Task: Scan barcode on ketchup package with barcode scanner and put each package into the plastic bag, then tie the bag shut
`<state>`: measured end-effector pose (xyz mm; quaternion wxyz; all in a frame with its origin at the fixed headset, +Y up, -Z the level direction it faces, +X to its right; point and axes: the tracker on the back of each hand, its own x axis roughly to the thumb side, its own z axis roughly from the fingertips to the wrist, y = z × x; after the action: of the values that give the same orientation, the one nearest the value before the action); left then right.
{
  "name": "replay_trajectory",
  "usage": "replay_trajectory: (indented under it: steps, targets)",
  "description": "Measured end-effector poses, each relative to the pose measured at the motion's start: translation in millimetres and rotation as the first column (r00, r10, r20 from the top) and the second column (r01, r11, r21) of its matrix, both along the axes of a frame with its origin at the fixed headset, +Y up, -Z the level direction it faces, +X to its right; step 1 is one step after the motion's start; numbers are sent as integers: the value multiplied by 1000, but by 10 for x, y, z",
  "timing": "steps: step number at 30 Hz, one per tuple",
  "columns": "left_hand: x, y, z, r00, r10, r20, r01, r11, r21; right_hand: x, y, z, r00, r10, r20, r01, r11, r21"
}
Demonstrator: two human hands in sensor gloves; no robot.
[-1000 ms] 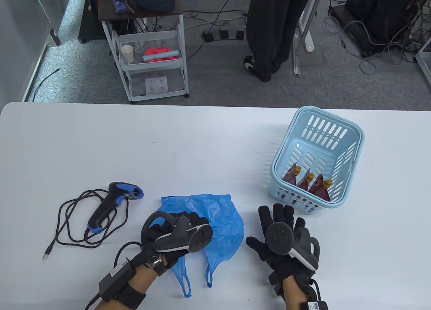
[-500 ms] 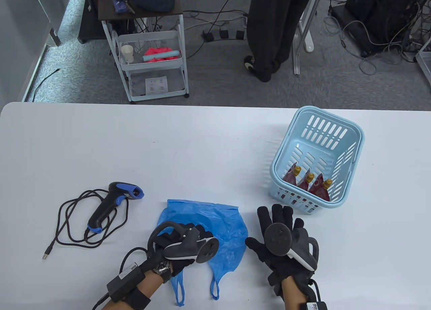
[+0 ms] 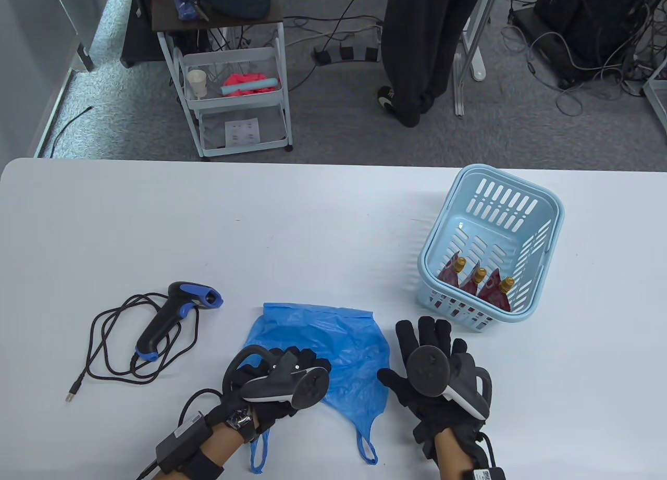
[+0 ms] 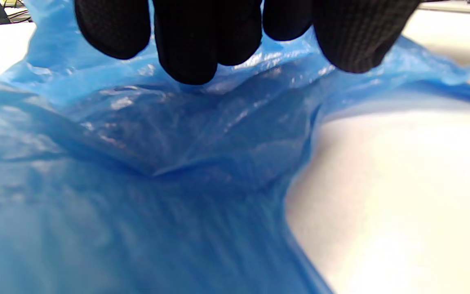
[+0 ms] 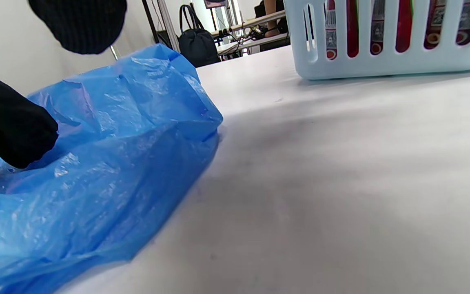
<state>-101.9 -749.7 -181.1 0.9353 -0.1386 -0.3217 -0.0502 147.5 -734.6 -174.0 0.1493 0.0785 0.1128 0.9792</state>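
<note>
I am dragging the plastic bag (image 3: 333, 352) with my left hand (image 3: 276, 383) — since a second ago it has slid to the right across the surface (image 3: 312, 230) and spread flatter, and its two handles (image 3: 365, 446) now point back toward me. In the left wrist view my fingertips (image 4: 190, 45) are curled down into the blue film, so I am pinching the bag. My right hand (image 3: 435, 378) is lying flat with its fingers spread, holding nothing, and it has hardly moved; its thumb is now just beside the bag's right edge.

I think this means I am still getting the bag ready, not scanning yet. The bag now sits between my two hands, so my right hand could help pull its mouth open.

The barcode scanner (image 3: 174, 316) is lying untouched to the left with its cable (image 3: 112, 344) looped around it. The three ketchup packages (image 3: 477, 287) are standing in the near end of the blue basket (image 3: 542, 240) — none is in the bag yet, so most of the job is still ahead.
</note>
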Motion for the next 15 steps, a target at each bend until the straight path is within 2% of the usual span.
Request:
replay_trajectory:
  steps: [4, 6, 8, 12, 15]
  targets:
    - [-166, 112, -20, 995, 96, -41, -96, 995, -2, -90, 111, 64, 999, -25, -30, 27, 997, 76]
    - [-253, 111, -31, 988, 135, -69, -137, 990, -30, -151, 170, 98, 998, -41, -38, 46, 987, 152]
    - [-329, 74, -27, 983, 162, -92, -167, 985, -48, -227, 212, 129, 996, -61, -64, 71, 982, 178]
    - [-425, -51, -10, 978, 170, -117, -181, 980, -87, -433, 221, 184, 985, -41, -165, 66, 986, 152]
    - [-449, -122, -8, 978, 169, -121, -183, 977, -112, -574, 118, 176, 966, -54, -251, 68, 997, 47]
